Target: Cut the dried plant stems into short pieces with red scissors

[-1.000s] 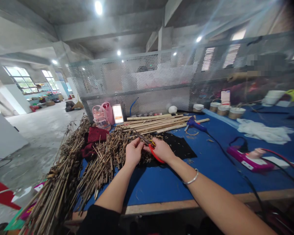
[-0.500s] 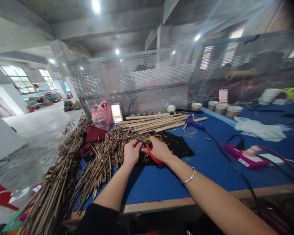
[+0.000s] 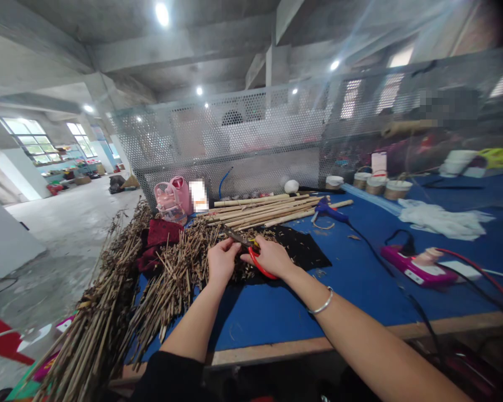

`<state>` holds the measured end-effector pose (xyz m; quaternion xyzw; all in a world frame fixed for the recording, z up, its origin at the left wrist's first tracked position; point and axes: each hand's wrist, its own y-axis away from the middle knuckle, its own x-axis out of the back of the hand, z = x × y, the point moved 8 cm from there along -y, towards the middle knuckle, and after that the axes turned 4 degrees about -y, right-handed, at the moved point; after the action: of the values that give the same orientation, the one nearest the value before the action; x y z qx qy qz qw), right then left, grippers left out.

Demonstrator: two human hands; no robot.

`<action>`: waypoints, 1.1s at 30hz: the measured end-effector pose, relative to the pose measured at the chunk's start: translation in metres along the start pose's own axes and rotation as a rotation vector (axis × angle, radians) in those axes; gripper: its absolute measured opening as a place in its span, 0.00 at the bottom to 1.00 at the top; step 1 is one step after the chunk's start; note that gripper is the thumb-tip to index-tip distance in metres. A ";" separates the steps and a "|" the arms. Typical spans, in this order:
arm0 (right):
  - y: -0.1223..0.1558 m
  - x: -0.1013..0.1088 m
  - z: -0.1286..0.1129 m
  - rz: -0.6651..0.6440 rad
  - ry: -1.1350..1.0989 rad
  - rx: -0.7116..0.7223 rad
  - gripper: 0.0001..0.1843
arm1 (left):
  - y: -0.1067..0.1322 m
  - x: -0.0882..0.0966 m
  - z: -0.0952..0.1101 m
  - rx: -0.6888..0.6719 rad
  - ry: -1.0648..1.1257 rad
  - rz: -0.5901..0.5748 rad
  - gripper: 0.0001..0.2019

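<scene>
My right hand [image 3: 270, 255], with a silver bangle on its wrist, is closed round the scissors [image 3: 260, 263], whose handles are red and yellow. Their dark blades point up and to the left, past the fingers of my left hand [image 3: 222, 259]. Finger and thumb of that hand are pinched together beside the blades; what lies between them is too small to make out. Below both hands are dry plant clippings on a black cloth [image 3: 308, 248]. Directly left lies a pile of cut dried stems [image 3: 182, 259].
A tall bundle of dried stalks [image 3: 96, 312] leans at the table's left edge. Pale sticks [image 3: 272, 209] and a blue glue gun [image 3: 331, 211] lie behind. A purple power strip [image 3: 419, 267] with cables and white gloves [image 3: 444, 219] are to the right. A perforated metal screen [image 3: 235, 139] stands at the back.
Both hands stay at nearly the same spot, with the scissors still in my right hand. My left hand has shifted slightly left; the view has moved a little.
</scene>
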<state>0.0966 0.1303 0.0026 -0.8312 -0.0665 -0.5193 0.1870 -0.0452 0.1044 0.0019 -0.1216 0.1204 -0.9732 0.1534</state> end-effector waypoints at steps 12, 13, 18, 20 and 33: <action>0.000 -0.002 0.000 0.018 -0.184 0.028 0.19 | 0.001 -0.006 -0.005 0.059 0.121 -0.010 0.13; 0.000 -0.003 0.000 0.022 -0.192 0.030 0.19 | 0.001 -0.008 -0.006 0.070 0.135 -0.021 0.13; 0.002 -0.003 -0.006 0.059 -0.184 0.084 0.22 | 0.003 -0.006 -0.002 0.019 0.027 -0.024 0.11; 0.002 -0.001 -0.008 0.078 -0.161 0.097 0.23 | 0.004 -0.005 0.002 -0.016 -0.034 -0.022 0.11; 0.003 -0.001 -0.001 0.005 -0.074 -0.041 0.20 | 0.005 0.002 0.008 0.001 -0.033 0.040 0.12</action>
<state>0.0963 0.1273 0.0015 -0.8537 -0.0604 -0.4890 0.1687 -0.0439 0.0971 0.0080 -0.1352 0.1197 -0.9679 0.1751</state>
